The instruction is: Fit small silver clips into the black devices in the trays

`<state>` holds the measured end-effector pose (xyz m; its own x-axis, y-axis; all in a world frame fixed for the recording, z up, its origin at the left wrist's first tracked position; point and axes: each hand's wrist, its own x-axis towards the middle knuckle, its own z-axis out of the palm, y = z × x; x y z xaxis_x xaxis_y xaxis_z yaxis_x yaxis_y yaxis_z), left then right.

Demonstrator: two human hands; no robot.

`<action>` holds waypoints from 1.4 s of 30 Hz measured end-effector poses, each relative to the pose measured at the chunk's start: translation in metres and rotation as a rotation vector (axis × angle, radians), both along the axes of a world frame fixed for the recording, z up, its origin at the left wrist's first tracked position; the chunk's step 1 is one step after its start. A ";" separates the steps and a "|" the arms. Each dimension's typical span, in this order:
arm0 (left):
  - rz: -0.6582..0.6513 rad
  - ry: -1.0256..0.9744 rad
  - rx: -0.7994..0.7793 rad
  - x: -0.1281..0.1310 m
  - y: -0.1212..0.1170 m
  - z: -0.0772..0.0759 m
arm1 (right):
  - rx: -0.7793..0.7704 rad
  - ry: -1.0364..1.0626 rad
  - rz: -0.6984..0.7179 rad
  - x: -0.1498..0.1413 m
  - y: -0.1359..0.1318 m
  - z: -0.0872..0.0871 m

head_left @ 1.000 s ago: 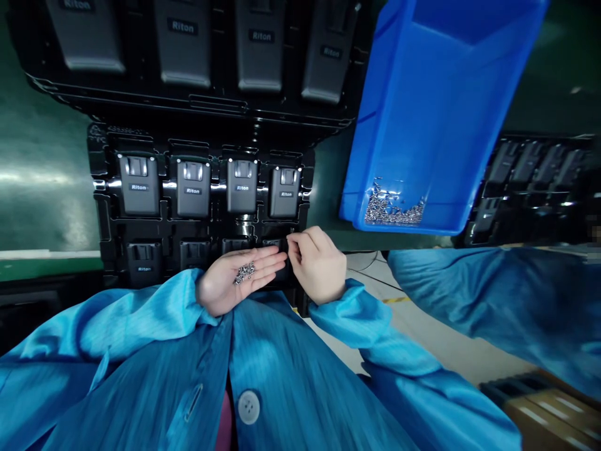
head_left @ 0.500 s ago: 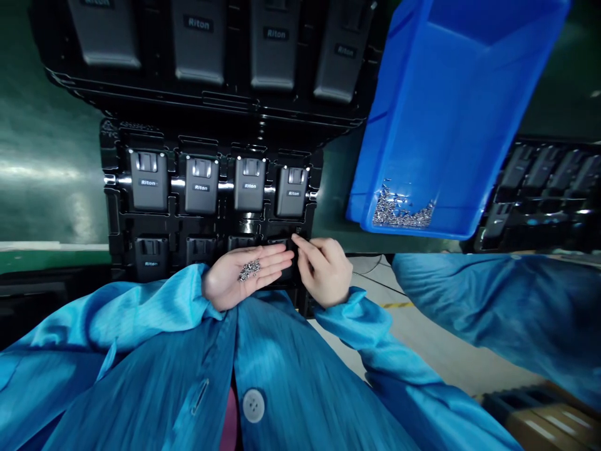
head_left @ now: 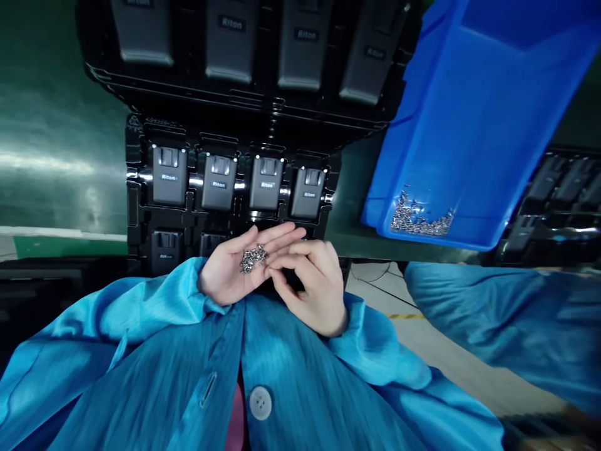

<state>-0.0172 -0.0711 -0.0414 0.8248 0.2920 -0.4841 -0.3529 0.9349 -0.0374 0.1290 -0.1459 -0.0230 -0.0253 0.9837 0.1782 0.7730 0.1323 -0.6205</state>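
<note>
My left hand [head_left: 235, 266] lies palm up with its fingers stretched out, holding a small heap of short metal screws [head_left: 253, 258] in the palm. Thumb and fingertips of my right hand [head_left: 314, 282] come together in a pinch at the edge of that palm, beside the heap; whatever is between them is too small to make out. Just beyond both hands is a black moulded tray [head_left: 134, 216] of dark grey cases marked "Riton". The nearest of these, such as one case [head_left: 311, 193], lie face up in their pockets, and my hands hide part of the front row.
A second black tray [head_left: 188, 91] with larger-looking cases stands behind. To the right, a blue bin [head_left: 451, 144] has loose screws [head_left: 417, 219] in its near corner. More cases [head_left: 566, 181] lie at far right. Beside me is another person's blue sleeve [head_left: 498, 319].
My right hand has moved from the tray's front row back to my left palm, its fingertips now at the screws. The whole view has shifted, with tray and bin appearing further right.
</note>
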 end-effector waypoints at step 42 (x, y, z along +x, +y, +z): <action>0.058 -0.013 0.070 -0.001 0.001 0.006 | -0.064 0.035 0.020 -0.015 0.015 0.007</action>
